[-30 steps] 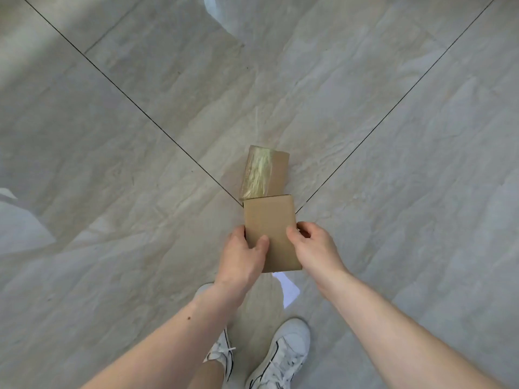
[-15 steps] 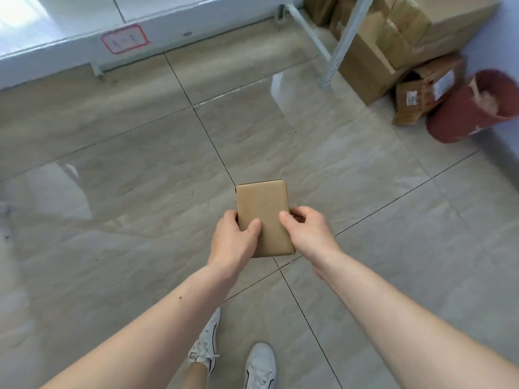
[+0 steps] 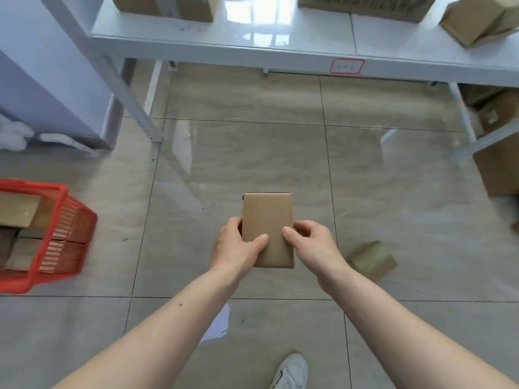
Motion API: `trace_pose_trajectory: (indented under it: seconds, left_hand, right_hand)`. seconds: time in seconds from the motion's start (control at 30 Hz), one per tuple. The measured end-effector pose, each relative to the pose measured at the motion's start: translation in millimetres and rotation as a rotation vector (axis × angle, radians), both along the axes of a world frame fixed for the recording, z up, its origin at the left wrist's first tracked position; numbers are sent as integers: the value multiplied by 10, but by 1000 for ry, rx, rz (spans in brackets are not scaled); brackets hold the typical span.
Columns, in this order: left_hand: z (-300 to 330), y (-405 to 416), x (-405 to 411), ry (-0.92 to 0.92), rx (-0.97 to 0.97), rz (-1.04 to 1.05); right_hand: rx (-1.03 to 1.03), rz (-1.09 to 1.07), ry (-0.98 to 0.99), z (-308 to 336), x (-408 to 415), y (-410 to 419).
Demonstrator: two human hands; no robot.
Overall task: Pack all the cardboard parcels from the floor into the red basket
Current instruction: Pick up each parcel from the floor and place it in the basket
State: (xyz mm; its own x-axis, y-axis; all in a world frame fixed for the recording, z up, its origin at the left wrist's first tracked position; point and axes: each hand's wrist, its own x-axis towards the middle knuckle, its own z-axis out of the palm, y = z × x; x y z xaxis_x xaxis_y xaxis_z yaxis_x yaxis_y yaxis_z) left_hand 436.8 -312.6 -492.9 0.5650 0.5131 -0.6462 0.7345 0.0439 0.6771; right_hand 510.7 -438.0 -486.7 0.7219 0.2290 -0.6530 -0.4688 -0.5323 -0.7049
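I hold a flat brown cardboard parcel (image 3: 268, 217) in front of me at waist height. My left hand (image 3: 237, 248) grips its left edge, thumb on top. On its right edge sits my right hand (image 3: 311, 244), thumb also on top. The red basket (image 3: 63, 237) stands on the floor at the far left and holds several cardboard parcels. A second, taped cardboard parcel (image 3: 372, 259) lies on the tiles just right of my right wrist.
A white shelf unit (image 3: 280, 44) with brown boxes on it crosses the top; one leg (image 3: 132, 108) comes down at the left. More cardboard boxes (image 3: 500, 164) stand at the right edge. My white shoe (image 3: 290, 372) shows at the bottom.
The view has swung left: the shelf is now straight ahead and the red basket has come into sight. Both hands keep the same grip on the parcel.
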Motion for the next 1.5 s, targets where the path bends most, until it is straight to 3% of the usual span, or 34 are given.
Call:
trace_pose_trajectory:
  seconds: [0.6,1.1,1.5]
  left_hand:
    - [-172,3625,-2588,93,89,297]
    - [-478,5195,-2725,180,-23,448]
    - [-809,6191,-3198,259,19,298]
  right_hand:
    - [46,329,113,-210,-2253,3852]
    - [-79,552,90,-643,-2313,5700]
    - [-145,490,195,-1032,-2791,6648]
